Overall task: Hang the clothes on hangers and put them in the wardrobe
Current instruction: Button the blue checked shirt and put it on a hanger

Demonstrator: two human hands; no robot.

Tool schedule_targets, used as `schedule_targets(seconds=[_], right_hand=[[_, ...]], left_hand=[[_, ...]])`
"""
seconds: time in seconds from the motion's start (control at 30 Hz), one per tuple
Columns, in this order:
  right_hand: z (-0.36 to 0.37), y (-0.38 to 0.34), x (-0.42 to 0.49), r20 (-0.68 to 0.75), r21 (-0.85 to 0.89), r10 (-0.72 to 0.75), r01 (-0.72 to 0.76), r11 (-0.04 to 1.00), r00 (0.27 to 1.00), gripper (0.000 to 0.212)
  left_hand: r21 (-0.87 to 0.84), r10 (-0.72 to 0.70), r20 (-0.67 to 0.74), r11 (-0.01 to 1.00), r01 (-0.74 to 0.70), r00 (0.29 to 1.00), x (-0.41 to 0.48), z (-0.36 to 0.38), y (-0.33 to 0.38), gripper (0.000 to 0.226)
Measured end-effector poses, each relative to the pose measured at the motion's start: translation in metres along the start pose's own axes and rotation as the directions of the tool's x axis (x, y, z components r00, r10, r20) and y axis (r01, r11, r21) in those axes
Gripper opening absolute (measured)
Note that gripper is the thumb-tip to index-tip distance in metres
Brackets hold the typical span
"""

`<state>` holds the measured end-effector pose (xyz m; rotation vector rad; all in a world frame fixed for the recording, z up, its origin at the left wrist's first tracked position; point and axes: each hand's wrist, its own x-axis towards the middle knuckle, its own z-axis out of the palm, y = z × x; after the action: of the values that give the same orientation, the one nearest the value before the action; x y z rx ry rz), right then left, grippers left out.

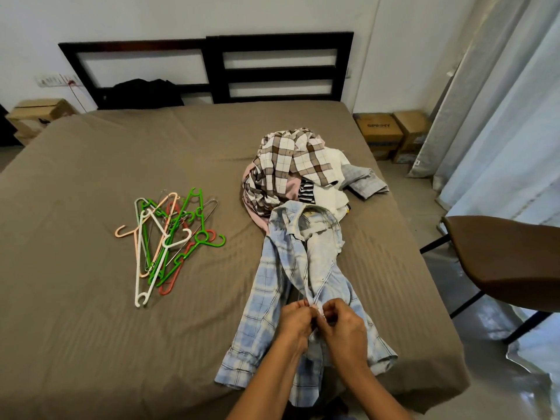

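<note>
While the pale blue plaid shirt (272,286) lies stretched out on the bed (91,328), collar toward the headboard (218,68) and hem at the near edge, the person's two hands meet over its front opening. The left hand (295,321) and the right hand (345,327) sit knuckle to knuckle with fingers curled, each pinching an edge of the shirt's front strip between thumb and fingertips. What lies between the fingertips is too small to make out. Just beyond the collar and touching it, a heap of clothes (291,165) is piled on the right half of the bed, a brown-and-white checked garment on top, with pink, white, striped and grey pieces under and beside it. Well apart to the left, a tangle of hangers (163,237), green, white, peach and red plastic with a few wire ones, lies on the brown sheet. A black bundle (145,92) rests against the headboard. Off the bed's right side stand a brown chair (500,253) and two cardboard boxes (381,131), near long pale curtains (500,101).
</note>
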<state>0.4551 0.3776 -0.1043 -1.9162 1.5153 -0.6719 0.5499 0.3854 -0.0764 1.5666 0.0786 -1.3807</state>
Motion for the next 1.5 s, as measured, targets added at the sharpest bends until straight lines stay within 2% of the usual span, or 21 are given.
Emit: schedule_targets(seconds=[0.07,0.13,0.23,0.37,0.43,0.57,0.63,0.7,0.77,0.83,0.93,1.0,1.07,1.1,1.13,1.2,1.3,1.4,1.5], right_hand=[[0.0,0.002,0.001,0.001,0.042,0.034,-0.034,0.999,0.999,0.012],[0.001,0.004,0.002,-0.012,0.039,0.008,-0.007,0.999,1.0,0.008],[0.003,0.008,0.006,-0.013,0.027,-0.085,0.086,0.996,0.996,0.008],[0.002,0.013,0.006,0.0,-0.004,-0.225,0.225,0.974,0.974,0.012],[0.001,0.013,0.005,-0.014,0.024,-0.234,0.235,0.972,0.972,0.01],[-0.003,0.013,0.009,-0.003,0.119,-0.2,0.199,0.973,0.98,0.01],[-0.009,0.011,0.013,0.042,0.212,-0.135,0.123,0.969,0.99,0.012],[-0.014,0.011,0.021,0.145,0.322,-0.027,-0.021,0.946,0.989,0.015],[-0.018,0.015,0.028,0.27,0.436,0.049,-0.168,0.884,0.961,0.015],[-0.022,0.016,0.032,0.319,0.495,0.083,-0.241,0.835,0.944,0.009],[-0.024,0.01,0.032,0.396,0.556,0.154,-0.369,0.745,0.905,0.007],[-0.023,0.011,0.036,0.526,0.565,0.245,-0.55,0.615,0.815,0.012],[-0.025,0.009,0.044,0.715,0.486,0.309,-0.763,0.426,0.628,0.011],[-0.025,0.009,0.05,0.758,0.443,0.342,-0.823,0.354,0.555,0.011],[-0.022,0.011,0.059,0.76,0.432,0.383,-0.848,0.308,0.526,0.013],[-0.015,0.011,0.074,0.713,0.442,0.436,-0.835,0.328,0.548,0.021],[-0.002,0.004,0.083,0.68,0.394,0.442,-0.8,0.453,0.585,0.03],[0.001,-0.005,0.079,0.631,0.417,0.412,-0.736,0.534,0.657,0.006],[-0.001,-0.004,0.072,0.613,0.46,0.351,-0.681,0.57,0.708,0.013]], left_hand=[[-0.046,-0.012,0.018,0.999,0.013,1.0,0.001,-0.001,0.0,0.021],[-0.048,0.009,0.014,0.999,-0.008,1.0,0.0,-0.003,-0.002,0.015],[0.036,0.067,-0.021,0.997,-0.066,0.998,0.005,-0.005,-0.006,0.007],[0.216,0.089,-0.044,0.973,-0.078,0.995,0.012,-0.003,0.001,0.015],[0.198,0.037,-0.059,0.98,-0.025,0.998,0.013,-0.001,0.007,0.022],[0.129,-0.107,-0.019,0.986,0.108,0.994,0.014,-0.001,0.013,0.017],[0.118,-0.136,0.032,0.984,0.131,0.99,0.016,-0.003,0.013,0.021],[0.123,-0.128,0.079,0.985,0.117,0.989,0.02,-0.007,0.009,0.023],[0.156,-0.062,0.101,0.987,0.046,0.993,0.025,-0.011,0.002,0.018],[0.217,0.046,0.103,0.974,-0.067,0.994,0.03,-0.014,-0.006,0.009],[0.222,0.148,0.094,0.961,-0.165,0.985,0.031,-0.015,-0.011,0.015],[0.186,0.156,0.115,0.967,-0.175,0.981,0.031,-0.016,-0.013,0.016],[0.161,0.144,0.135,0.973,-0.165,0.98,0.032,-0.019,-0.014,0.024],[0.155,0.139,0.143,0.975,-0.161,0.98,0.031,-0.02,-0.015,0.027],[0.153,0.138,0.154,0.975,-0.162,0.978,0.029,-0.019,-0.015,0.029],[0.186,0.129,0.18,0.969,-0.163,0.975,0.026,-0.017,-0.016,0.032],[0.193,0.023,0.236,0.979,-0.071,0.971,0.024,-0.015,-0.019,0.042],[0.144,-0.072,0.253,0.989,0.036,0.965,0.029,-0.014,-0.011,0.032],[0.107,-0.067,0.179,0.993,0.048,0.982,0.039,-0.011,0.002,0.039]])
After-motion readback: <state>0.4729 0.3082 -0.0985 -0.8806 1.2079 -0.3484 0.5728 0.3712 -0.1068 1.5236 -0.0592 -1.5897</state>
